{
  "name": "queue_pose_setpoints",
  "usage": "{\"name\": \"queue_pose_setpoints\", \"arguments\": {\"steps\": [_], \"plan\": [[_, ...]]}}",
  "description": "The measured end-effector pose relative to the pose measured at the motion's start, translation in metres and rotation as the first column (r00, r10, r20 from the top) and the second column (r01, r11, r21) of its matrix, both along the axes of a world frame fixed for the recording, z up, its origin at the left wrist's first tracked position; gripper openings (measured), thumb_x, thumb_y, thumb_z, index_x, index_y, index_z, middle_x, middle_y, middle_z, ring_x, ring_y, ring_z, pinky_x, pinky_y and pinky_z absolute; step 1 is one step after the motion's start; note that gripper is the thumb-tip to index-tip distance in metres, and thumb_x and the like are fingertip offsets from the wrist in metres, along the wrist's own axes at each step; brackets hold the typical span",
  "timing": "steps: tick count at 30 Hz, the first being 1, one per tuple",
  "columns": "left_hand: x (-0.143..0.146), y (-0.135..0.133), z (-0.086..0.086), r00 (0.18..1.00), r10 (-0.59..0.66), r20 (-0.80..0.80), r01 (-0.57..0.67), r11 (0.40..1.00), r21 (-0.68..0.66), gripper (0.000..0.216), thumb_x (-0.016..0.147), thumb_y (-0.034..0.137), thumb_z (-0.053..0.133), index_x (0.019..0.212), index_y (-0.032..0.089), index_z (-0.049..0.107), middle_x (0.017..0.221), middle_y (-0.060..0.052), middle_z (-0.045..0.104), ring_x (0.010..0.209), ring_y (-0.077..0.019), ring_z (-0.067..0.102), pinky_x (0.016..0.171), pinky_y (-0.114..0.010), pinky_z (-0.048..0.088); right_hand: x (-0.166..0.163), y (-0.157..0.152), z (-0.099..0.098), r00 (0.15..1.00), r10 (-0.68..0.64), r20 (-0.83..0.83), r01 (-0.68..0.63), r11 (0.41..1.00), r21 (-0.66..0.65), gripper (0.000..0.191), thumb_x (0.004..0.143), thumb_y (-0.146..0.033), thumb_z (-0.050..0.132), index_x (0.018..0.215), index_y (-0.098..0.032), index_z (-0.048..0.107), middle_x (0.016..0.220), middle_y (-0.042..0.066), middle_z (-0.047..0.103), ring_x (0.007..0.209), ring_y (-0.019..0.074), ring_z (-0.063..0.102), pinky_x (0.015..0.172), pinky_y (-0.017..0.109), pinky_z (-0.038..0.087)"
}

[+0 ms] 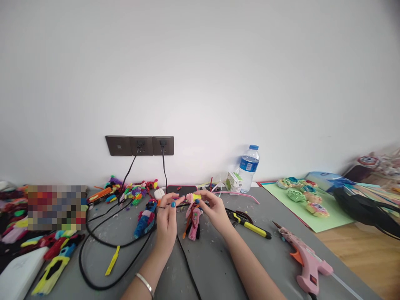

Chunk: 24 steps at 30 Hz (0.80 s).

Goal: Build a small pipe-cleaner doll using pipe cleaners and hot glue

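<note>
Above the middle of the grey table, both hands are at a small fuzzy pipe-cleaner figure (194,223), mostly pink with a yellow band at its top and orange and black bits hanging below. My right hand (215,208) pinches the yellow top between thumb and fingers. My left hand (168,214) is closed, its fingertips at the pink left side of the top; exactly what lies between them is partly hidden. Just left of my left hand lies a blue fuzzy pipe-cleaner figure (144,221). A yellow-and-black cutter (250,226) rests right of my right wrist.
A black cable (81,266) loops across the left side from wall sockets (140,146). Colourful pipe-cleaner pieces (137,192) lie along the wall. A pink glue gun (308,262) lies at right. Behind stand a water bottle (249,166) and small box (233,182); green paper (325,221) holds fabric flowers.
</note>
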<state>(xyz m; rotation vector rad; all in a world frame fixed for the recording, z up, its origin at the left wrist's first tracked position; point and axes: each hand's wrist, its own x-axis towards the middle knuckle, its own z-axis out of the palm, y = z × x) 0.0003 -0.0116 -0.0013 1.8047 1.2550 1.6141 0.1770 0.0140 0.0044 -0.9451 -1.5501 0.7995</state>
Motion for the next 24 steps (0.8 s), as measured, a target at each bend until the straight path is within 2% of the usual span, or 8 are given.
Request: {"name": "queue_pose_setpoints", "arguments": {"steps": [3, 8, 13, 18, 24], "plan": [[0.0006, 0.0004, -0.0005, 1.000, -0.004, -0.018, 0.004, 1.000, 0.008, 0.043, 0.100, 0.037, 0.031, 0.112, 0.025, 0.070, 0.121, -0.009, 0.058, 0.111, -0.0226, 0.054, 0.098, -0.038, 0.043, 0.0003, 0.0003, 0.0002, 1.000, 0.000, 0.000, 0.000, 1.000, 0.006, 0.025, 0.086, -0.039, 0.061, 0.099, -0.020, 0.068, 0.092, 0.007, 0.071, 0.082, 0.0213, 0.063, 0.073, 0.031, 0.050], [0.0002, 0.0014, -0.0023, 0.999, -0.034, -0.030, 0.035, 0.999, 0.027, 0.045, 0.100, 0.036, 0.029, 0.109, 0.025, 0.072, 0.130, -0.008, 0.053, 0.130, -0.0249, 0.041, 0.111, -0.041, 0.032, -0.0003, 0.0000, -0.0005, 1.000, 0.005, 0.001, -0.005, 1.000, 0.003, 0.024, 0.086, -0.039, 0.061, 0.099, -0.020, 0.068, 0.092, 0.006, 0.070, 0.082, 0.0206, 0.062, 0.073, 0.031, 0.049], [0.0004, 0.0021, -0.0059, 1.000, -0.001, 0.010, 0.001, 1.000, 0.024, 0.044, 0.100, 0.038, 0.030, 0.116, 0.025, 0.068, 0.138, -0.008, 0.048, 0.134, -0.0251, 0.037, 0.112, -0.043, 0.030, -0.0008, -0.0003, -0.0009, 1.000, 0.012, -0.002, -0.012, 1.000, 0.006, 0.024, 0.087, -0.038, 0.061, 0.099, -0.020, 0.069, 0.092, 0.007, 0.070, 0.084, 0.0208, 0.063, 0.074, 0.031, 0.050], [0.0001, 0.0020, -0.0041, 0.999, -0.040, -0.021, 0.040, 0.999, -0.006, 0.048, 0.100, 0.039, 0.027, 0.108, 0.026, 0.072, 0.134, -0.008, 0.052, 0.134, -0.0254, 0.038, 0.113, -0.044, 0.030, -0.0007, 0.0001, -0.0014, 1.000, 0.018, -0.010, -0.018, 1.000, -0.003, 0.024, 0.087, -0.040, 0.061, 0.098, -0.020, 0.069, 0.091, 0.007, 0.070, 0.083, 0.0211, 0.064, 0.073, 0.031, 0.051], [-0.0020, 0.0020, -0.0044, 0.999, -0.014, -0.034, 0.016, 0.999, 0.051, 0.046, 0.101, 0.035, 0.027, 0.110, 0.025, 0.071, 0.138, -0.008, 0.050, 0.134, -0.0248, 0.040, 0.111, -0.043, 0.033, -0.0018, -0.0005, -0.0031, 0.999, 0.050, -0.017, -0.051, 0.998, -0.021, 0.025, 0.087, -0.040, 0.061, 0.100, -0.020, 0.068, 0.096, 0.007, 0.070, 0.087, 0.0213, 0.064, 0.073, 0.030, 0.052]]}}
